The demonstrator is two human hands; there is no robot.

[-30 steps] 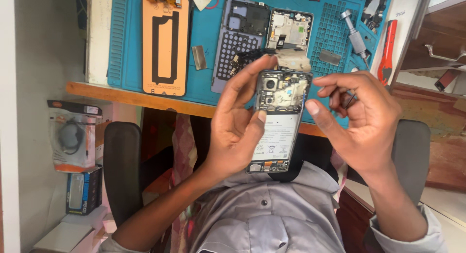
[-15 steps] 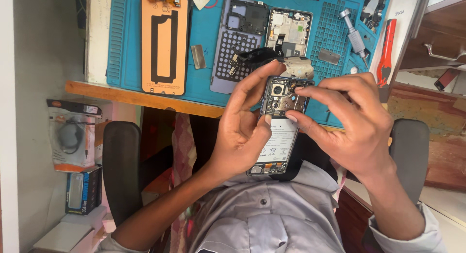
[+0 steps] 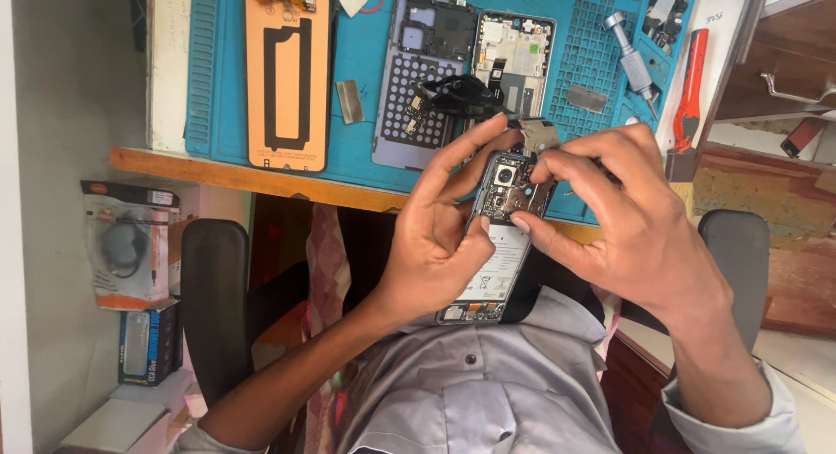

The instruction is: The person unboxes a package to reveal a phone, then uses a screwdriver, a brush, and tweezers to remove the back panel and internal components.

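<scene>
Soft, even daylight fills the scene, brightest on the pale wall at the left and the blue mat. Shadows are faint; the darkest patch lies under the tabletop's near edge. No harsh glare. The phone and both hands are sharp, with slight softness toward the frame's corners.

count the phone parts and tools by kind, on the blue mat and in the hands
opened phone, held in left hand, right hand fingers on it: 1
orange-backed panel: 1
grey frame plates: 2
screwdriver: 1
red-handled tool: 1
small metal plates: 2
total: 8
</scene>
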